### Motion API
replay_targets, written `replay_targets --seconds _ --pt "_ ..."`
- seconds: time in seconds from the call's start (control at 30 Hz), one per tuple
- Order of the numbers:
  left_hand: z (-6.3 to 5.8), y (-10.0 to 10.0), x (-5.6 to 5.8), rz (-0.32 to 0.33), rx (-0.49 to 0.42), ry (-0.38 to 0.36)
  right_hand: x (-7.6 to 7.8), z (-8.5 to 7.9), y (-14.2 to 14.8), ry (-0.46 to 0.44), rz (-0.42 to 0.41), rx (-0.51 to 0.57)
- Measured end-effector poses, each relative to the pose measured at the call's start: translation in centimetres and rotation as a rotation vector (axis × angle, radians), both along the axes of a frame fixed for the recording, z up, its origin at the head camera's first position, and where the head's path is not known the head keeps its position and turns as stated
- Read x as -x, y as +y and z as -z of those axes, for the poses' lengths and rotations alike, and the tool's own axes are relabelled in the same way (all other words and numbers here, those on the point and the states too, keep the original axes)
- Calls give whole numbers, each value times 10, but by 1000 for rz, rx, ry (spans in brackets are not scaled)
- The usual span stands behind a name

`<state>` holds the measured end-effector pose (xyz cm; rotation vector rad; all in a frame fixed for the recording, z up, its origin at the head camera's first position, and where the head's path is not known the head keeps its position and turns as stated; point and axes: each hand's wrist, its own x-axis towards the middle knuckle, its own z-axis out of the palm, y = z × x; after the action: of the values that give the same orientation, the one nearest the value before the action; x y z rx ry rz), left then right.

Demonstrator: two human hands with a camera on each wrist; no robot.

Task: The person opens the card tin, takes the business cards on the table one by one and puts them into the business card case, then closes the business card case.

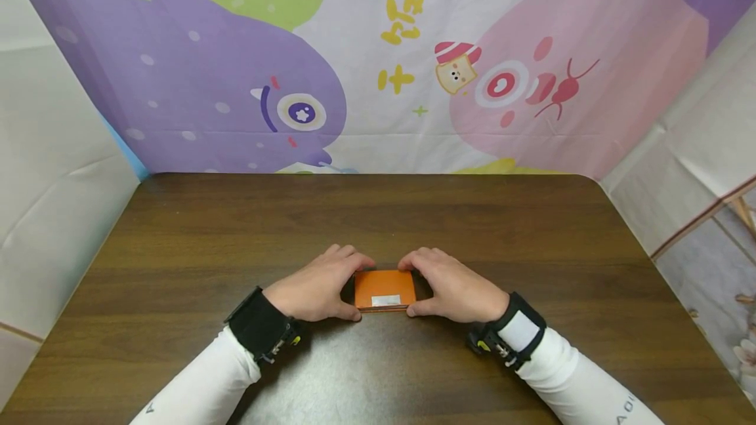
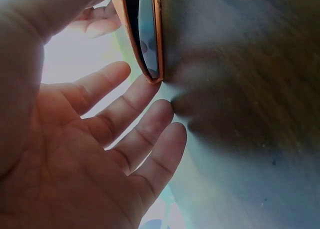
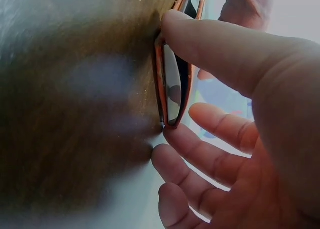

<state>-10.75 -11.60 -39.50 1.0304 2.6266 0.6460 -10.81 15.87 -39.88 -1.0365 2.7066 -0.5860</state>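
Note:
A small orange wallet point(image 1: 384, 284) lies on the table, with a pale label point(image 1: 386, 300) near its close edge. My left hand point(image 1: 319, 286) holds its left end, thumb at the near edge and fingers at the far one. On the opposite end my right hand point(image 1: 459, 287) grips it the same way. Seen end-on in the left wrist view, the wallet point(image 2: 159, 34) is folded, with a pale flat layer inside. The right wrist view shows the wallet point(image 3: 159, 84) parted slightly at its end, the thumb across its near side. What it contains is mostly hidden.
The brown wooden table point(image 1: 378, 215) extends around both hands. Behind it hangs a cloth point(image 1: 378, 143) printed with cartoon figures, and pale cloth panels stand at the left and right. Each wrist wears a black strap point(image 1: 256, 323) with a small camera.

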Motion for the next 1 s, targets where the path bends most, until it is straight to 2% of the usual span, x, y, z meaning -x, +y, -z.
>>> replay_targets --seconds 0.6,0.8,1.0 --pt "1 0 -1 7 14 27 -2 1 -2 -2 2 -10" --pt "-2 -1 -3 6 -1 28 -2 -3 0 -7 13 0" --pt "-9 -3 -4 -31 -1 126 -3 -13 4 57 46 21"
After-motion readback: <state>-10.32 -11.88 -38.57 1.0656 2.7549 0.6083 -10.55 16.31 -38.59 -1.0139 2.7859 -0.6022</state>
